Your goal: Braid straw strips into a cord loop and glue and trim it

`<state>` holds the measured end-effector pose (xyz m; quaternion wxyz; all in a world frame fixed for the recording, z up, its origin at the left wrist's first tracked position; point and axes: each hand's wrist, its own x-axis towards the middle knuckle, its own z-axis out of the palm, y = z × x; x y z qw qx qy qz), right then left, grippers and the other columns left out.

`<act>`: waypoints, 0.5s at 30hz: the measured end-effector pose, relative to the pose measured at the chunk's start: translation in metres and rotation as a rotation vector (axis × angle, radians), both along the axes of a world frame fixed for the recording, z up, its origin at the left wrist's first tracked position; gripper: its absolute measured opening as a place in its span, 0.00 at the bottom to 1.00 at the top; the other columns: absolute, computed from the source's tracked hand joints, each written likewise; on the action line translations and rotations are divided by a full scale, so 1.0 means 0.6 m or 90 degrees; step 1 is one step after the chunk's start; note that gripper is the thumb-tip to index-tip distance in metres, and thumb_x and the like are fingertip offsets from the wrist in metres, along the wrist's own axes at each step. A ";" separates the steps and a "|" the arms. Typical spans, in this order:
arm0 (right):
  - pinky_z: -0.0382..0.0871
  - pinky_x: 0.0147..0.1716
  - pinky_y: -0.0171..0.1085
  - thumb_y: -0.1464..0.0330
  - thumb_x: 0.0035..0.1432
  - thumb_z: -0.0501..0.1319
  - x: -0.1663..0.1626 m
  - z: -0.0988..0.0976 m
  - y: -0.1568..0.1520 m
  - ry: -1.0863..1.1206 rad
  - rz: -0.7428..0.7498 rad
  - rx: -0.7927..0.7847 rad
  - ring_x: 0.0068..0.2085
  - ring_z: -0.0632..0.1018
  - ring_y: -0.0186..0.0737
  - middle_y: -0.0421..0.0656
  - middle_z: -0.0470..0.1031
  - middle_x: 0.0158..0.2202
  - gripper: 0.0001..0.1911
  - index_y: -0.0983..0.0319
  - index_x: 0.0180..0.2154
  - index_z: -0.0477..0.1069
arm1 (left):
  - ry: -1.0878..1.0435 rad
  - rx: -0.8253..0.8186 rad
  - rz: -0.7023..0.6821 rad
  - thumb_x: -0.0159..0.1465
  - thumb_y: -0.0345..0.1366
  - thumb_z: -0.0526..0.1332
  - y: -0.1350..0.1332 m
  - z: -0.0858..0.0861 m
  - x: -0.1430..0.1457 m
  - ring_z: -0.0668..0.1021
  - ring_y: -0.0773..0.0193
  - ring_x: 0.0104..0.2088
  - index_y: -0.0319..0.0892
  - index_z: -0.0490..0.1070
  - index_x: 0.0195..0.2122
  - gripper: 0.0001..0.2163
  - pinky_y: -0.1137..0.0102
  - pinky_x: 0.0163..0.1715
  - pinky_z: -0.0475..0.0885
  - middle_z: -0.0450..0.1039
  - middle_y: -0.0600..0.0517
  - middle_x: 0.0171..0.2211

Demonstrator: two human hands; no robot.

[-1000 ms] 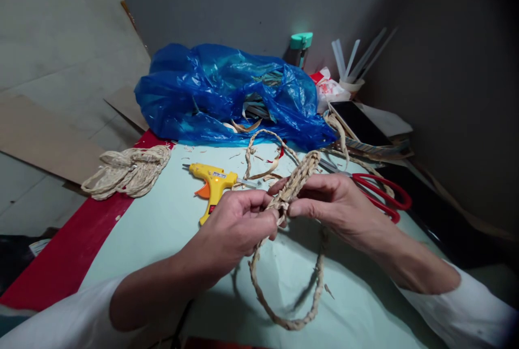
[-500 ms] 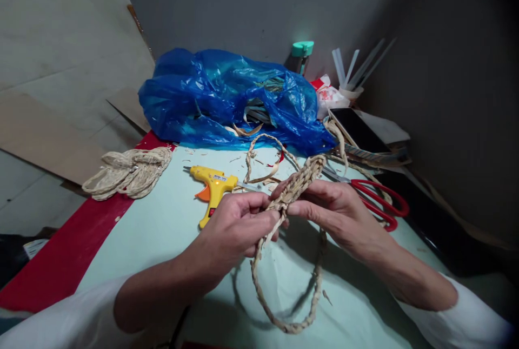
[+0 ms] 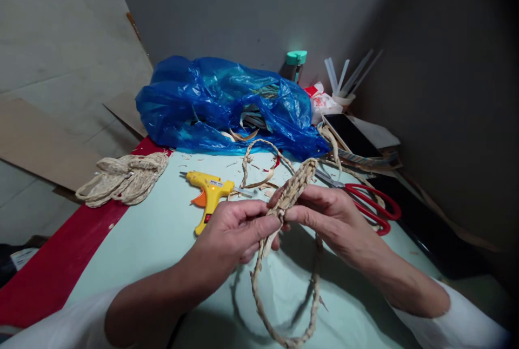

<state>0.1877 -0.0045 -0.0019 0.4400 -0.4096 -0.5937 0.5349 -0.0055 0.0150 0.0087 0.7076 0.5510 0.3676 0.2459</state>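
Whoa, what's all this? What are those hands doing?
Someone's left hand and right hand are both holding a braided straw-coloured piece. A matching braided cord loops below the hands. A yellow glue gun lies beyond the left hand, red-handled scissors lie beside the right hand, and a crumpled blue plastic bag sits at the back.

A blue bag [image 3: 178, 100] and a teal-capped bottle [image 3: 297, 59] are seen at far centre, a phone [image 3: 353, 136] at right, cardboard [image 3: 40, 146] at left.
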 end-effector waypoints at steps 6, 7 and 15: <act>0.73 0.43 0.37 0.70 0.62 0.64 0.008 -0.007 0.006 0.098 0.040 -0.027 0.40 0.79 0.39 0.43 0.81 0.40 0.09 0.60 0.45 0.79 | -0.029 -0.078 -0.028 0.64 0.44 0.63 0.000 0.004 0.002 0.55 0.78 0.18 0.37 0.75 0.34 0.13 0.75 0.16 0.45 0.68 0.53 0.27; 0.72 0.43 0.37 0.70 0.62 0.64 0.009 -0.007 0.007 0.100 0.036 -0.027 0.40 0.79 0.38 0.43 0.81 0.40 0.09 0.60 0.45 0.79 | -0.030 -0.081 -0.024 0.64 0.44 0.63 -0.001 0.005 0.001 0.55 0.78 0.18 0.37 0.75 0.34 0.13 0.75 0.16 0.44 0.67 0.54 0.26; 0.73 0.41 0.36 0.68 0.62 0.64 0.014 -0.011 0.011 0.105 0.022 -0.037 0.40 0.80 0.40 0.43 0.81 0.39 0.10 0.60 0.45 0.79 | -0.012 -0.107 0.009 0.65 0.45 0.61 0.005 -0.002 -0.001 0.55 0.77 0.16 0.37 0.78 0.33 0.15 0.76 0.16 0.43 0.62 0.57 0.16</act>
